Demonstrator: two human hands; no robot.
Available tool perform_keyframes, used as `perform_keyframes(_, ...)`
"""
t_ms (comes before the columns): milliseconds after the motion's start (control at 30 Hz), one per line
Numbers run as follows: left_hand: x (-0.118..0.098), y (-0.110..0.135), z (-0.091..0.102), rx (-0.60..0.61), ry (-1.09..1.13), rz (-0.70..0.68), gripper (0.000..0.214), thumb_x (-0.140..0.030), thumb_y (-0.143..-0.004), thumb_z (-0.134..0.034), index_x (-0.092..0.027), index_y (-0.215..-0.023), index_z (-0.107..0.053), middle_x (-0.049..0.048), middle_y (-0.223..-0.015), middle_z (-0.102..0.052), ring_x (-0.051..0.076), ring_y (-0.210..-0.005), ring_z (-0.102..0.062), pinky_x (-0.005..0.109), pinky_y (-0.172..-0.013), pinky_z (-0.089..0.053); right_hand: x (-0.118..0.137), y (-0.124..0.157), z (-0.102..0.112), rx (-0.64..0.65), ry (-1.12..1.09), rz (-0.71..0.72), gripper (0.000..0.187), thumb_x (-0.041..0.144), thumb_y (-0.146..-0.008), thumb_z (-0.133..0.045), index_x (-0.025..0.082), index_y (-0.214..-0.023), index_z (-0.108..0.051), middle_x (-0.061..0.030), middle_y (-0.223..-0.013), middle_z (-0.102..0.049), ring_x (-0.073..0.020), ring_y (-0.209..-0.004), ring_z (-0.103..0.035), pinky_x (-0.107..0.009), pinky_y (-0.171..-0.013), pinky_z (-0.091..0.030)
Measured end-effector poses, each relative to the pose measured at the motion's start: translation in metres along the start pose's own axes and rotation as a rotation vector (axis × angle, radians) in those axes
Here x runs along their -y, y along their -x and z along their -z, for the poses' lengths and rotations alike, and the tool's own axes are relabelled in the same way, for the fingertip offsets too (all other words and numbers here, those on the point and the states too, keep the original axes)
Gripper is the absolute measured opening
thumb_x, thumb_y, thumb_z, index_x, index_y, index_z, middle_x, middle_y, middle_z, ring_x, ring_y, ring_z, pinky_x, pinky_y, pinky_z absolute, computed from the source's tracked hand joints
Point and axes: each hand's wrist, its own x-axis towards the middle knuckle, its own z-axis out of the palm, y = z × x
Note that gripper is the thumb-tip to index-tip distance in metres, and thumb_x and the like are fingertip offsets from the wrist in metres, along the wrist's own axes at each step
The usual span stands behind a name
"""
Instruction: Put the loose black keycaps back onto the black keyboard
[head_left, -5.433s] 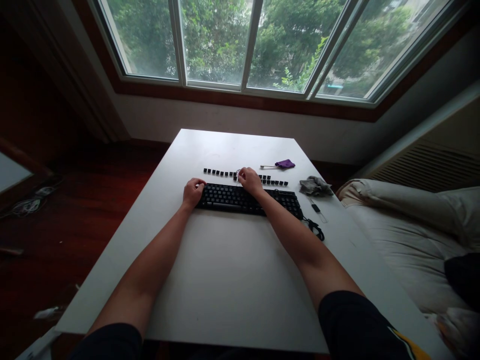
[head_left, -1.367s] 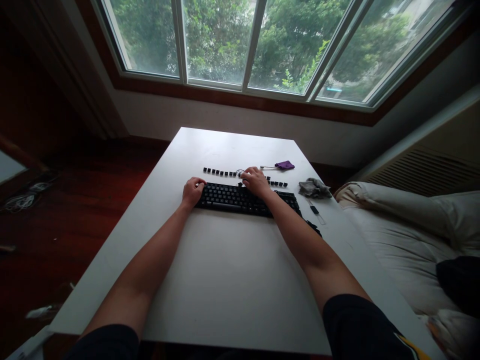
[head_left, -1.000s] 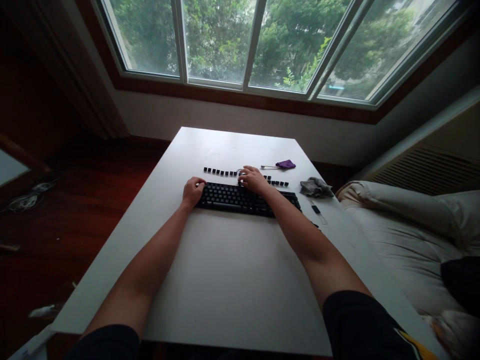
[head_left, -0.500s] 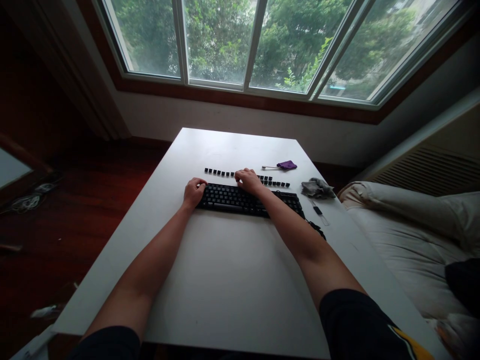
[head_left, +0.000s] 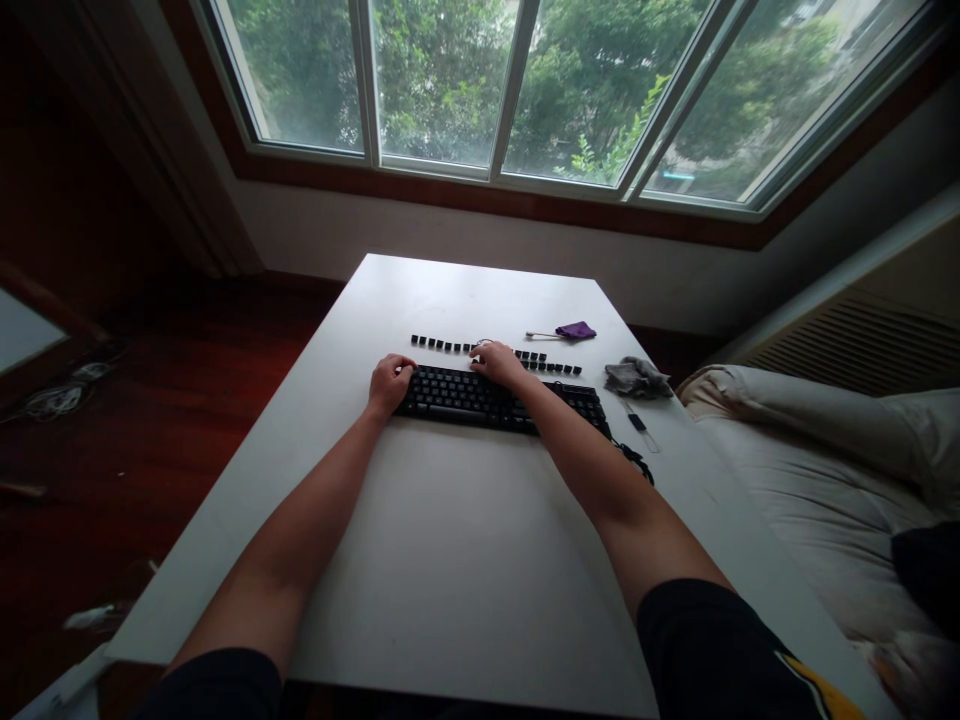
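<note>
A black keyboard (head_left: 465, 408) lies across the white table. My left hand (head_left: 391, 383) is closed around its left end, thumb and fingers at the upper left corner. My right hand (head_left: 496, 362) is over the keyboard's far edge, fingers bent downward and drawn together. A small dark bit shows under its fingertips; whether it is held there is too small to tell. Beyond the keyboard runs a line of loose black keycaps (head_left: 439, 345), partly hidden by my right hand. More loose keycaps (head_left: 555, 368) sit to the right of that hand.
A purple cloth (head_left: 576, 330) with a thin brush (head_left: 541, 335) lies at the far right of the table (head_left: 465, 560). Nearer are a crumpled grey cloth (head_left: 637, 378), a wire keycap puller (head_left: 637, 423) and the keyboard's bundled cable (head_left: 634, 460). A sofa (head_left: 810, 480) stands to the right.
The view has shifted very slightly. My right hand has settled a little lower over the keyboard's far edge; my left hand keeps its place on the left end.
</note>
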Motion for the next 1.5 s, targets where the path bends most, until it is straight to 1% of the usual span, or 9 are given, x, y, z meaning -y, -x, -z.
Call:
perform_keyframes(67, -0.001, 0.000, 0.000, 0.003, -0.002, 0.003, 0.019, -0.022, -0.085, -0.053, -0.022, -0.084, -0.072, 0.0048, -0.100, -0.071, 0.022, -0.100, -0.063, 0.033, -0.084, -0.053, -0.005, 0.002, 0.002, -0.024, -0.050, -0.018, 0.027, 0.025, -0.089, -0.064, 0.024, -0.114, -0.074, -0.0052, -0.097, -0.074, -0.0225, -0.095, -0.061, -0.033, -0.086, -0.043)
perform_keyframes(167, -0.002, 0.000, 0.001, 0.007, 0.004, 0.009, 0.019, -0.022, -0.085, -0.053, -0.022, -0.084, -0.072, 0.0048, -0.099, -0.071, 0.022, -0.101, -0.063, 0.033, -0.085, -0.053, -0.012, 0.007, 0.005, -0.070, -0.057, -0.053, 0.027, 0.018, -0.086, -0.061, 0.024, -0.108, -0.075, -0.0043, -0.094, -0.073, -0.0221, -0.093, -0.060, -0.033, -0.085, -0.043)
perform_keyframes(267, -0.003, 0.001, 0.002, 0.010, 0.002, 0.023, 0.018, -0.022, -0.085, -0.054, -0.023, -0.084, -0.072, 0.0048, -0.101, -0.071, 0.023, -0.103, -0.063, 0.033, -0.086, -0.053, -0.014, 0.009, 0.006, -0.058, -0.051, -0.054, 0.018, 0.024, -0.085, -0.066, 0.023, -0.100, -0.075, -0.0048, -0.093, -0.073, -0.0228, -0.092, -0.059, -0.033, -0.083, -0.042)
perform_keyframes(400, -0.004, 0.001, 0.002, 0.016, 0.001, 0.022, 0.019, -0.022, -0.085, -0.053, -0.022, -0.084, -0.072, 0.0051, -0.100, -0.071, 0.023, -0.103, -0.063, 0.033, -0.086, -0.053, -0.007, 0.006, 0.003, -0.021, -0.053, -0.054, 0.019, 0.033, -0.085, -0.070, 0.024, -0.100, -0.074, -0.0046, -0.095, -0.072, -0.0236, -0.094, -0.058, -0.033, -0.081, -0.042)
perform_keyframes(533, -0.004, 0.001, 0.001, 0.003, 0.012, -0.002, 0.019, -0.022, -0.085, -0.053, -0.023, -0.083, -0.072, 0.0051, -0.099, -0.071, 0.022, -0.100, -0.063, 0.033, -0.084, -0.053, 0.004, 0.002, 0.002, -0.022, -0.023, -0.046, 0.016, 0.028, -0.085, -0.068, 0.024, -0.099, -0.073, -0.0064, -0.099, -0.072, -0.0249, -0.096, -0.058, -0.034, -0.082, -0.042)
perform_keyframes(667, -0.002, 0.001, 0.001, 0.009, 0.012, 0.006, 0.019, -0.022, -0.085, -0.053, -0.023, -0.083, -0.072, 0.0049, -0.100, -0.071, 0.022, -0.101, -0.063, 0.033, -0.084, -0.053, 0.014, 0.004, 0.004, -0.068, 0.009, -0.010, 0.022, 0.020, -0.084, -0.064, 0.021, -0.105, -0.070, -0.0086, -0.100, -0.073, -0.0268, -0.098, -0.059, -0.037, -0.086, -0.041)
perform_keyframes(800, -0.002, 0.001, 0.000, 0.014, 0.003, 0.013, 0.019, -0.022, -0.085, -0.053, -0.023, -0.083, -0.072, 0.0047, -0.100, -0.071, 0.022, -0.102, -0.063, 0.033, -0.085, -0.053, 0.021, 0.015, 0.010, -0.127, -0.011, 0.043, 0.022, 0.019, -0.084, -0.062, 0.019, -0.106, -0.066, -0.0093, -0.099, -0.072, -0.0273, -0.096, -0.058, -0.038, -0.087, -0.041)
perform_keyframes(1067, -0.003, 0.001, -0.001, 0.011, -0.009, 0.031, 0.019, -0.022, -0.084, -0.054, -0.023, -0.084, -0.073, 0.0050, -0.101, -0.071, 0.023, -0.101, -0.063, 0.034, -0.087, -0.053, 0.032, 0.050, 0.021, -0.269, -0.140, 0.142, 0.017, 0.019, -0.092, -0.055, 0.021, -0.106, -0.065, -0.0090, -0.108, -0.068, -0.0263, -0.106, -0.053, -0.037, -0.095, -0.041)
perform_keyframes(1500, -0.003, 0.001, -0.002, 0.013, -0.004, 0.015, 0.019, -0.023, -0.085, -0.053, -0.023, -0.085, -0.073, 0.0047, -0.100, -0.071, 0.022, -0.100, -0.064, 0.033, -0.085, -0.053, 0.035, 0.077, 0.025, -0.312, -0.317, 0.103, 0.020, 0.022, -0.091, -0.057, 0.023, -0.107, -0.068, -0.0088, -0.107, -0.068, -0.0271, -0.107, -0.056, -0.041, -0.096, -0.044)
